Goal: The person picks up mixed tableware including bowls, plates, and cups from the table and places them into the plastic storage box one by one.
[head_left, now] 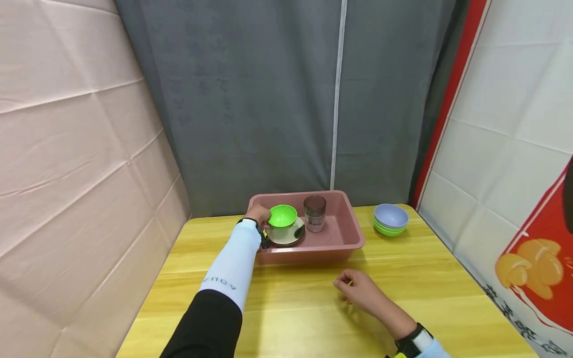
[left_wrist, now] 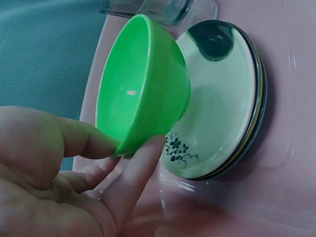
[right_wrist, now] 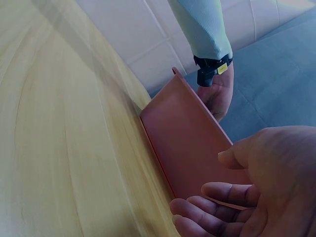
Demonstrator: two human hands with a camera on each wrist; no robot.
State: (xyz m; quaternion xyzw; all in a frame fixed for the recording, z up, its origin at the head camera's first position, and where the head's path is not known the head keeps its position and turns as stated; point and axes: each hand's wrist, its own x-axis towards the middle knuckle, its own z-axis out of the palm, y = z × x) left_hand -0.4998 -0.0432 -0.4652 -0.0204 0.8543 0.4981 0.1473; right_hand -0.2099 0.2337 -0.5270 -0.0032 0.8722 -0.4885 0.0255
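My left hand (head_left: 258, 214) pinches the rim of a green bowl (head_left: 283, 216) between thumb and fingers. In the left wrist view the bowl (left_wrist: 143, 89) overlaps a small stack of plates (left_wrist: 217, 108), whose top plate is pale with a dark leaf patch and a floral sprig. The plates lie in the left part of a pink plastic basin (head_left: 331, 248). My right hand (head_left: 358, 291) holds nothing. It hovers over the table in front of the basin, fingers loosely curled.
Beside the plates in the basin stand stacked drinking glasses (head_left: 315, 213), the upper one dark. A blue bowl (head_left: 391, 216) sits in green bowls (head_left: 388, 229) to the right of the basin. The wooden table (head_left: 295, 308) meets a grey curtain (head_left: 250, 109) behind.
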